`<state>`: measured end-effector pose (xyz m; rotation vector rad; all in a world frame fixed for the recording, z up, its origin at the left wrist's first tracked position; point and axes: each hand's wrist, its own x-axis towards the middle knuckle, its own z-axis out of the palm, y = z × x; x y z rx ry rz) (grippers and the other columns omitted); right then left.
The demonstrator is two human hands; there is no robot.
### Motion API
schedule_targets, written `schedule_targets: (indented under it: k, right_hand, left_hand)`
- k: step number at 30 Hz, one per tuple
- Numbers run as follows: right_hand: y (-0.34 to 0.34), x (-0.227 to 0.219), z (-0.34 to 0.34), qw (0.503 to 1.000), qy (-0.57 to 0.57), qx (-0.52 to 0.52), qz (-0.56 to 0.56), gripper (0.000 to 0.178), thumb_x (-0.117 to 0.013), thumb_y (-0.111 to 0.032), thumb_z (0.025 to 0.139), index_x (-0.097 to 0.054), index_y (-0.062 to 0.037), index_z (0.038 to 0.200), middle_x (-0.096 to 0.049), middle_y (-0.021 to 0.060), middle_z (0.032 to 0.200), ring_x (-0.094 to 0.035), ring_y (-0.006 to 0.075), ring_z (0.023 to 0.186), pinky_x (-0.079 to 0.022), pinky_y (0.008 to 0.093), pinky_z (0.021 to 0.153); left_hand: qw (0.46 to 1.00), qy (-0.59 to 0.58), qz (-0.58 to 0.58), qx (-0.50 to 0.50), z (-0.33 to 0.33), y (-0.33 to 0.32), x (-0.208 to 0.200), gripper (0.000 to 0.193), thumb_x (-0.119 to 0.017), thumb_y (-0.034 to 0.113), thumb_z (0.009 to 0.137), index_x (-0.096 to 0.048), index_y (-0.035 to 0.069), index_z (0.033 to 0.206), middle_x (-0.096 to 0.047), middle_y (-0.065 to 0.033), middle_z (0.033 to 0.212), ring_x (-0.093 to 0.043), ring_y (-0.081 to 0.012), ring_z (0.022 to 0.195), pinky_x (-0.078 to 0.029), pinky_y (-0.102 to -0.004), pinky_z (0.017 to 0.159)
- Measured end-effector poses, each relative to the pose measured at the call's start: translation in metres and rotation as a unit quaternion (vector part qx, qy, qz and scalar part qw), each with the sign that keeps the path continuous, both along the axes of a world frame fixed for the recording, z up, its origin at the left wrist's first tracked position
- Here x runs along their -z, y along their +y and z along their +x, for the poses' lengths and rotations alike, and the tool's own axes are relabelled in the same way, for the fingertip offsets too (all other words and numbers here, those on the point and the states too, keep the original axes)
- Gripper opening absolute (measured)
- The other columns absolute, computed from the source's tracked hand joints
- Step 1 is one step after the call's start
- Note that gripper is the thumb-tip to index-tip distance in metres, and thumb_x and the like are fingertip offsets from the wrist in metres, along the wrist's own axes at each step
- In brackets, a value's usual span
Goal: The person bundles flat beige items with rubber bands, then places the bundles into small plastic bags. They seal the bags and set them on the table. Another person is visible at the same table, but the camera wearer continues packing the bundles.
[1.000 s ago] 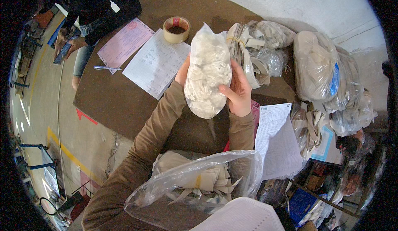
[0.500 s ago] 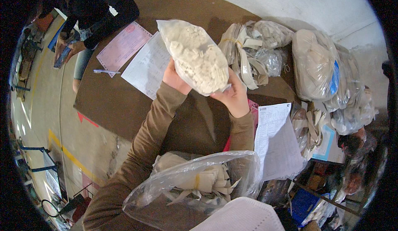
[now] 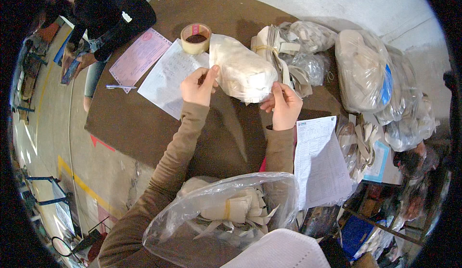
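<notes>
A clear plastic bag (image 3: 243, 70) packed with pale, cream-coloured pieces is in front of me at the middle of the brown table. My left hand (image 3: 198, 87) is closed at its left edge, thumb up against the plastic and fingers curled. At the bag's lower right corner, my right hand (image 3: 286, 105) pinches the plastic between thumb and fingers. Just beyond my left hand lies a roll of tape (image 3: 196, 39), partly over a sheet of written paper (image 3: 166, 82). Bundled cream strips (image 3: 267, 39) tied with a yellow band sit right behind the bag.
Nearer me, an open clear bag (image 3: 168, 220) holds banded strips (image 3: 236, 208). Stuffed plastic bags (image 3: 363, 70) line the right side. A printed sheet (image 3: 320, 162) lies near my right forearm. At far left are a pink form (image 3: 139, 58), a pen (image 3: 120, 86) and another person (image 3: 113, 18).
The bag has moved right and down from its raised, tilted position, and my hands now grip its edges rather than supporting it underneath. The tape roll has come into sight.
</notes>
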<state>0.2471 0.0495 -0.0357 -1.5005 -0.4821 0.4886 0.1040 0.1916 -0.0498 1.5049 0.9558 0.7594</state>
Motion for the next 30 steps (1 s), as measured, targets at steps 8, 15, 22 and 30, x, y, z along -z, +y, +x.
schedule_targets:
  k: [8, 15, 22, 30]
  right_hand:
    - [0.002, -0.015, -0.026, 0.987, -0.152, -0.028, 0.05, 0.018, -0.057, -0.013, 0.094, -0.066, 0.0026, 0.097, -0.063, 0.0037, 0.068, -0.056, 0.0082, 0.057, -0.044, 0.0207, 0.053]
    - [0.02, -0.019, -0.038, 0.969, -0.049, 0.076, 0.232, 0.008, -0.058, -0.004, 0.09, -0.064, -0.0003, 0.094, -0.065, 0.0048, 0.08, -0.06, 0.0118, 0.068, -0.05, 0.026, 0.06]
    - [0.007, 0.004, -0.02, 0.904, -0.426, -0.022, 0.031, 0.012, -0.067, -0.002, 0.07, -0.058, -0.0068, 0.076, -0.059, 0.0084, 0.068, -0.059, 0.0231, 0.054, -0.047, 0.0304, 0.051]
    - [0.014, 0.018, -0.017, 0.899, -0.435, -0.017, -0.041, 0.013, -0.069, -0.003, 0.071, -0.06, -0.0043, 0.08, -0.064, 0.0089, 0.071, -0.065, 0.0222, 0.059, -0.051, 0.0317, 0.056]
  left_hand:
    - [0.836, -0.048, 0.536, 0.108, 0.011, -0.029, -0.01, 0.025, -0.07, 0.006, 0.071, -0.068, 0.012, 0.096, -0.061, -0.0056, 0.111, -0.057, -0.0291, 0.098, -0.043, -0.0389, 0.087]
    - [0.86, -0.052, 0.501, 0.082, 0.015, -0.026, -0.001, 0.024, -0.071, 0.004, 0.068, -0.069, 0.012, 0.091, -0.062, -0.004, 0.105, -0.058, -0.0275, 0.095, -0.048, -0.0368, 0.079]
    - [0.879, -0.022, 0.473, 0.061, 0.016, -0.021, 0.005, 0.016, -0.071, 0.006, 0.072, -0.069, 0.012, 0.087, -0.062, -0.0031, 0.102, -0.058, -0.0257, 0.091, -0.049, -0.0347, 0.073]
    - [0.877, -0.031, 0.475, 0.065, 0.019, -0.017, 0.01, 0.014, -0.072, 0.01, 0.072, -0.07, 0.012, 0.086, -0.062, -0.0014, 0.101, -0.057, -0.0239, 0.091, -0.049, -0.0339, 0.074]
